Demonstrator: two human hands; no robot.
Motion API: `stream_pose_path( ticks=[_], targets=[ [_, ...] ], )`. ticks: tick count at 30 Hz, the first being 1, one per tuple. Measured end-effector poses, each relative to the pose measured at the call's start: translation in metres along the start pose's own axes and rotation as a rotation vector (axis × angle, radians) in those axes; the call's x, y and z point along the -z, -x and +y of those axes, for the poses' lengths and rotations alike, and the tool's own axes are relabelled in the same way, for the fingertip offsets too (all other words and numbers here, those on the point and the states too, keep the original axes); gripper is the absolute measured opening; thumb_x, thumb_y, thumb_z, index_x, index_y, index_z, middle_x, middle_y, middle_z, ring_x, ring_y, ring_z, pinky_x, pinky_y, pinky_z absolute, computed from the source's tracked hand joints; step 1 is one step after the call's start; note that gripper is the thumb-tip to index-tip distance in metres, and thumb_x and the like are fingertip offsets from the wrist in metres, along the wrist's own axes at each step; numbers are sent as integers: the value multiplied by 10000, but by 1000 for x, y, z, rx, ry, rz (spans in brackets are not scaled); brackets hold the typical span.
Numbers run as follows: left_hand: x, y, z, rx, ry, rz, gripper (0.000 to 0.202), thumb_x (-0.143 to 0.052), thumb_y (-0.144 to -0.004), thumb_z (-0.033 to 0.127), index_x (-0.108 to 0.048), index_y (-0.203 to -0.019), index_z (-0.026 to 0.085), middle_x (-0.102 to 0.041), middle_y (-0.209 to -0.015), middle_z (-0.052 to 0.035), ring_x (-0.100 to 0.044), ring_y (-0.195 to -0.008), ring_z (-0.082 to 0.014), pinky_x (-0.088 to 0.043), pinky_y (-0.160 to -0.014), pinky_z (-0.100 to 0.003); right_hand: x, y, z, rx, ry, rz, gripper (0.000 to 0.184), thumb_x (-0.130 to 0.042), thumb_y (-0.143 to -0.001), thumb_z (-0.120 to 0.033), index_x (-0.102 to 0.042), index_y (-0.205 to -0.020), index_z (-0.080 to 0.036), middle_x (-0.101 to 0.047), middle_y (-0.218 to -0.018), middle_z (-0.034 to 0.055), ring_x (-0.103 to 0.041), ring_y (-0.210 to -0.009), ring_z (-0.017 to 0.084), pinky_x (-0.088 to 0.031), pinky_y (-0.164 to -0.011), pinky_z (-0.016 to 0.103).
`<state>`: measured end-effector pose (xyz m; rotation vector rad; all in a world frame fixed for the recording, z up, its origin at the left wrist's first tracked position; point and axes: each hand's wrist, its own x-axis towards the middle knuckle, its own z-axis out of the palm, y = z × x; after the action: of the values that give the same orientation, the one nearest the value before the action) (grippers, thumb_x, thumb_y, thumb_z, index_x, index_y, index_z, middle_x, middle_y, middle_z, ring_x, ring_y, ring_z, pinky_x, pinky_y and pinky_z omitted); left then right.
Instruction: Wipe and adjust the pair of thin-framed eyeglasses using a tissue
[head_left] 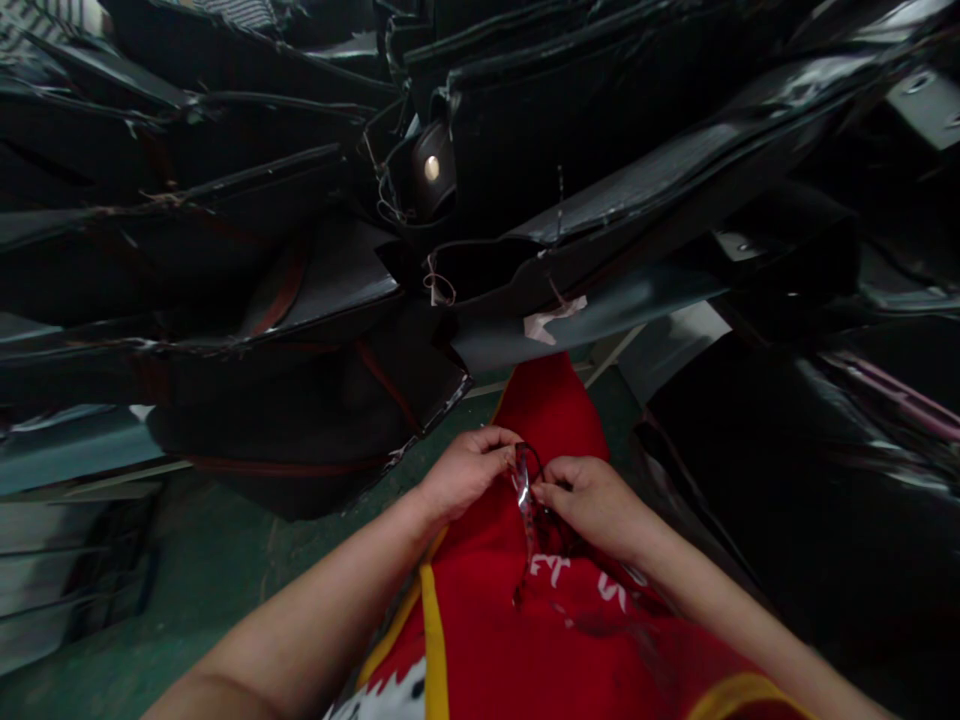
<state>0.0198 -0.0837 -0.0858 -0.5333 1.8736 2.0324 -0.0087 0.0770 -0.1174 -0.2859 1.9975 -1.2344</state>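
My left hand (474,470) is closed in a pinch above a red apron (480,620) with yellow edging. From its fingertips hangs a narrow shiny strip (523,490), dark with bright reflections; its kind does not show clearly. My right hand (592,497) is closed just to the right, its thumb and fingers pinching a thin dark cord (536,458) that loops up toward the strip. Part of the cord is hidden behind the fingers. A dark dangling end reaches down the apron front.
Unfinished black bags (300,420) with brown trim and loose threads lie piled on a table ahead. One strap tab (435,172) carries a round metal snap. More black bags (810,460) stand close on the right. Green floor (225,600) shows at lower left.
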Motion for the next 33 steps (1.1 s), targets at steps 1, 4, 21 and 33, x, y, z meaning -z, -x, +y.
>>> stream_pose_path(
  ticks=[1,4,21,33],
  targets=[
    [0,-1,0,-6,-2,-15,223,-620,-655,302,-617,-789,124,-569,-706,-17,-471,-595,-97,-354,-561,-196,0,0,0,0,-5,-5,184,-518,-676,-294,-484,-551,-164,-439,-487,-19,-380,-454,93,-240,-409,198],
    [0,-3,-1,-20,4,-53,210,-633,-652,284,-624,-781,118,-585,-724,-33,-504,-627,-116,-384,-594,-214,0,-1,-1,-6,-32,-16,184,-514,-673,-304,-481,-556,-166,-440,-493,-19,-392,-453,94,-241,-409,197],
    [-1,-6,-7,-29,-132,-102,125,-582,-658,249,-589,-699,130,-540,-646,11,-442,-588,-94,-349,-571,-193,2,-1,-5,-17,-53,-7,214,-496,-633,-351,-459,-534,-165,-393,-472,-32,-334,-462,89,-235,-415,196],
    [-13,-8,-14,-45,-144,10,243,-628,-654,351,-543,-686,126,-478,-595,24,-403,-541,-88,-309,-495,-184,2,-3,-7,1,-68,-14,211,-497,-649,-331,-458,-535,-158,-400,-469,-34,-344,-449,80,-231,-402,185]
  ],
)
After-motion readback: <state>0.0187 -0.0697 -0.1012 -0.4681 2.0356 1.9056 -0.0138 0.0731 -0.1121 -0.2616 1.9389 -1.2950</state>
